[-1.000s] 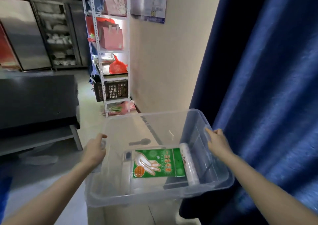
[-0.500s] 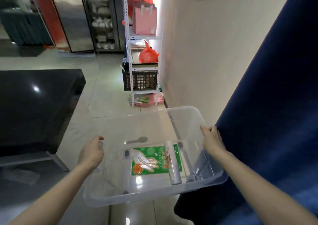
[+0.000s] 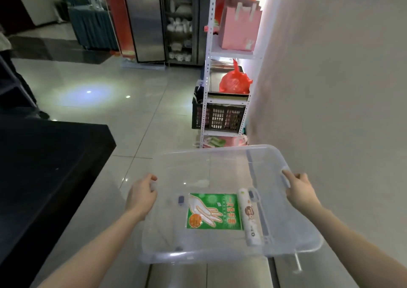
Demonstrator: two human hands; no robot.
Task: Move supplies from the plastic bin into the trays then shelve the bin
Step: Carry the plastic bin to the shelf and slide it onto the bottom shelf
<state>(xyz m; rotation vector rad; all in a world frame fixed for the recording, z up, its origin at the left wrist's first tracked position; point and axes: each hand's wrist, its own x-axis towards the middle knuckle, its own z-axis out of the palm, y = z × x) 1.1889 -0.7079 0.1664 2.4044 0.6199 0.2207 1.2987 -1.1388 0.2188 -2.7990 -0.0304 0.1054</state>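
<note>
A clear plastic bin (image 3: 220, 155) hangs in the air in front of me, carried level above the tiled floor. My left hand (image 3: 142, 196) grips its left rim and my right hand (image 3: 300, 190) grips the right handle. Inside, flat on the bottom, lies a green packet of disposable gloves (image 3: 212, 211). A white roll (image 3: 248, 217) rests along the packet's right edge. A clear plastic spoon (image 3: 198, 183) lies farther back in the bin.
A white metal shelf rack (image 3: 208, 72) stands ahead against the beige wall (image 3: 330, 89), holding a pink paper bag (image 3: 240, 30), a red plastic bag (image 3: 234, 83) and a black crate (image 3: 218, 116). A black counter (image 3: 48, 166) is at my left. Steel cabinets stand at the back.
The view has swung left, away from the blue curtain, which has left the frame, and the shelf rack is closer. Both hands still hold the bin; the roll has shifted inside.
</note>
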